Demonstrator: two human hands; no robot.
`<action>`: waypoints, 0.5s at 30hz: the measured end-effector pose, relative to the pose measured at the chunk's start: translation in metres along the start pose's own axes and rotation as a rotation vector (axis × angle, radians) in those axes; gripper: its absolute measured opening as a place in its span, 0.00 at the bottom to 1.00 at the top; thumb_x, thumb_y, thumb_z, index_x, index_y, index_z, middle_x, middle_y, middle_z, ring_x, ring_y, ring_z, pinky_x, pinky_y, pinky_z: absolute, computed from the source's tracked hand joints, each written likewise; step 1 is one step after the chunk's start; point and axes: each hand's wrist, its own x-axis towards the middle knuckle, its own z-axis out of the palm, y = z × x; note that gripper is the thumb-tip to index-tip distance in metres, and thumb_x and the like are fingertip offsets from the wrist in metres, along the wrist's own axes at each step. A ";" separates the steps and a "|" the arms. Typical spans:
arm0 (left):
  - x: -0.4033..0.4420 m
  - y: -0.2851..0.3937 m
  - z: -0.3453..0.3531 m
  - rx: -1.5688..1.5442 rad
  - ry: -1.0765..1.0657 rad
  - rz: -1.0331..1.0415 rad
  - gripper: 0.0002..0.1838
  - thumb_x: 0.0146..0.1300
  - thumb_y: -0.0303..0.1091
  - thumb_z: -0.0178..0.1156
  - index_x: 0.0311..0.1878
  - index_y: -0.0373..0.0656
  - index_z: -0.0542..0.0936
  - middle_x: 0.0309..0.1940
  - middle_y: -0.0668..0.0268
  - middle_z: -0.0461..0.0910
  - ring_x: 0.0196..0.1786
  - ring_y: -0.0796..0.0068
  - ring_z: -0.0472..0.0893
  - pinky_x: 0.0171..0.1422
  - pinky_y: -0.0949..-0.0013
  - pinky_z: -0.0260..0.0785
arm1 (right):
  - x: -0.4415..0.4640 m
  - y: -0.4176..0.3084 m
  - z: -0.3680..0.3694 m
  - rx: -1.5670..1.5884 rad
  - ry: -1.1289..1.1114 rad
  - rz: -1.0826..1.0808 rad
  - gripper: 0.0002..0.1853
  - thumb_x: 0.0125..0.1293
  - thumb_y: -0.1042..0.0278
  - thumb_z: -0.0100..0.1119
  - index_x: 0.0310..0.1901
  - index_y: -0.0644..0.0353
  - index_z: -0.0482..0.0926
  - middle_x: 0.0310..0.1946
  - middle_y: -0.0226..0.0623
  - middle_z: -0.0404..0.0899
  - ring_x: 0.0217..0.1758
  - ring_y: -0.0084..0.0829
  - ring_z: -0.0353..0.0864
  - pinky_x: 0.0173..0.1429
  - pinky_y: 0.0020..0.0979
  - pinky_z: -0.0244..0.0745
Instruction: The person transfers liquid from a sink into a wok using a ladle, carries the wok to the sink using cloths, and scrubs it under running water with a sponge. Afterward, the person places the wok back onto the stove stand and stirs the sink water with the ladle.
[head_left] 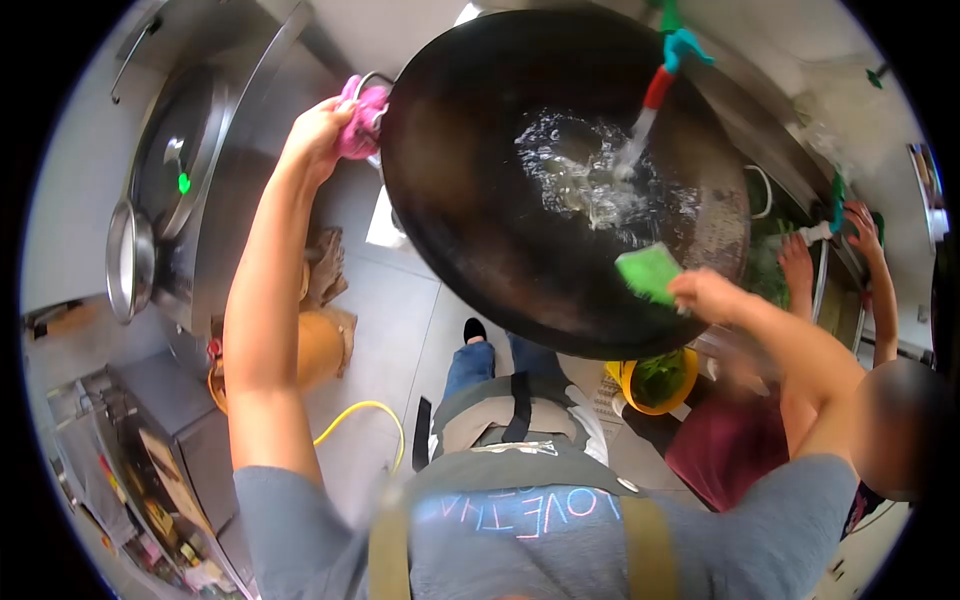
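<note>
Water (598, 195) splashed in a black wok (465, 190) straight ahead.
The left hand (318, 140) clutched pink cloth (363, 122) at its handle (376, 77); the right hand (712, 296) pinched a green scrubber (648, 272) over its near side; a yellow bucket (690, 372) held greens (660, 381).

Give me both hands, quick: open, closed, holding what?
Left hand: closed, holding a pink cloth at the edge of the dark wok.
Right hand: closed, holding a green brush.
</note>
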 end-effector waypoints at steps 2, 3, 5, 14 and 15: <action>0.002 0.000 0.000 0.020 0.006 0.015 0.13 0.60 0.26 0.48 0.47 0.31 0.70 0.35 0.61 0.75 0.34 0.75 0.75 0.43 0.71 0.68 | 0.011 0.057 -0.009 -0.490 0.070 0.157 0.09 0.48 0.77 0.49 0.32 0.58 0.77 0.38 0.39 0.74 0.41 0.43 0.71 0.47 0.35 0.68; 0.000 0.002 0.002 0.034 0.019 0.019 0.13 0.60 0.26 0.48 0.47 0.31 0.70 0.34 0.62 0.75 0.34 0.75 0.75 0.43 0.71 0.68 | 0.016 0.076 -0.018 -0.625 0.261 0.277 0.10 0.49 0.75 0.47 0.33 0.59 0.76 0.39 0.38 0.73 0.42 0.43 0.71 0.47 0.34 0.68; -0.003 0.002 0.007 0.059 0.054 0.024 0.13 0.60 0.26 0.47 0.46 0.31 0.70 0.34 0.62 0.75 0.34 0.76 0.75 0.43 0.71 0.68 | 0.040 0.110 -0.036 -0.732 0.530 0.371 0.12 0.51 0.74 0.46 0.38 0.61 0.75 0.47 0.40 0.69 0.46 0.42 0.68 0.48 0.35 0.68; -0.016 0.009 0.015 0.136 0.051 0.001 0.12 0.62 0.29 0.46 0.45 0.33 0.71 0.32 0.65 0.76 0.32 0.77 0.75 0.41 0.71 0.68 | 0.147 0.035 -0.005 -0.257 0.229 0.282 0.12 0.45 0.76 0.49 0.34 0.65 0.75 0.36 0.52 0.72 0.43 0.46 0.72 0.48 0.34 0.69; -0.020 0.012 0.019 0.146 0.043 -0.006 0.12 0.62 0.29 0.46 0.45 0.33 0.71 0.32 0.65 0.76 0.32 0.78 0.75 0.41 0.71 0.68 | 0.153 0.020 0.007 -0.053 0.171 0.226 0.12 0.45 0.77 0.47 0.33 0.63 0.75 0.37 0.50 0.72 0.44 0.46 0.71 0.50 0.36 0.68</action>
